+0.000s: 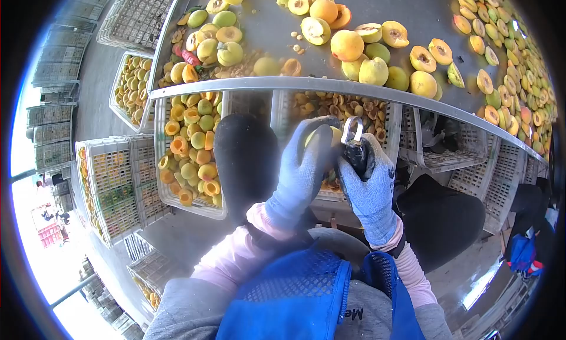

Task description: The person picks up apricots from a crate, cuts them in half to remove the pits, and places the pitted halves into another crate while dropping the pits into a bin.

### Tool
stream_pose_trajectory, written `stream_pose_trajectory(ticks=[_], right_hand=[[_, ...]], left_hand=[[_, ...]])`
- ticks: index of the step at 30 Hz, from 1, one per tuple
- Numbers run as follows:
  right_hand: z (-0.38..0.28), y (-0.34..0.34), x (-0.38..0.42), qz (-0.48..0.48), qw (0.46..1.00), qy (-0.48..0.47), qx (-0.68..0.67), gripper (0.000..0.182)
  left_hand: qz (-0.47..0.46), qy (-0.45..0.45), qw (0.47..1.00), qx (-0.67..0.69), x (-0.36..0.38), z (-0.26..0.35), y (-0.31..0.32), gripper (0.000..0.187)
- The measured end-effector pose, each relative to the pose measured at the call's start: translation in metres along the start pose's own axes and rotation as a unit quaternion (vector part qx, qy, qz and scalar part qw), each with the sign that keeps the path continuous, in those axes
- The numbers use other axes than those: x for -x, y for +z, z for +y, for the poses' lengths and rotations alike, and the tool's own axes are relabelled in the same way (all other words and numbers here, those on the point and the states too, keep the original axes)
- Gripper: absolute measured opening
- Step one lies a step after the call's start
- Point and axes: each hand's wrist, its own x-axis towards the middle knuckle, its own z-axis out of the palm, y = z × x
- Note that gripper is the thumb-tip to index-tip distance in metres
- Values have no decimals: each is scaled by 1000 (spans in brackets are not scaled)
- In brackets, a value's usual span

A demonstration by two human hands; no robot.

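My left hand [303,166], in a blue and dark glove, is closed around a yellow-green fruit [335,136], which shows only in part between its fingers. My right hand [372,184], gloved the same way, grips a small tool with a black handle [356,155] and a looped metal blade [352,127]. The blade points up, close beside the fruit. Both hands are in front of my body, just below the metal edge of the table [330,85]. Whether blade and fruit touch cannot be made out.
Whole and halved fruits [373,71] lie on the table, with a large heap [525,92] at right. A crate of halved fruits [191,151] stands left of my knee; another crate [383,113] is beneath the hands. More crates [121,181] stand at left. A person [525,222] is at far right.
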Motion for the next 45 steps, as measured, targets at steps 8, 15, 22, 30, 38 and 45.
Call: stream_pose_trajectory(ticks=[8, 15, 22, 30, 38, 45], right_hand=[[-16, -2, 33, 29, 983, 107, -149, 22], [18, 4, 51, -56, 988, -33, 139, 41], [40, 13, 68, -29, 958, -143, 248, 37], [27, 9, 61, -60, 996, -38, 58, 31], [55, 12, 77, -63, 987, -93, 117, 38], [34, 17, 69, -33, 998, 34, 41, 41]], left_hand=[[-11, -50, 990, 128, 12, -28, -6, 34], [28, -11, 998, 54, 15, -11, 3, 40], [84, 44, 995, 22, 23, -17, 16, 25], [26, -48, 996, -72, 19, -12, 9, 26], [67, -36, 996, -48, 17, -17, 22, 23], [109, 72, 991, -14, 20, -27, 25, 21]])
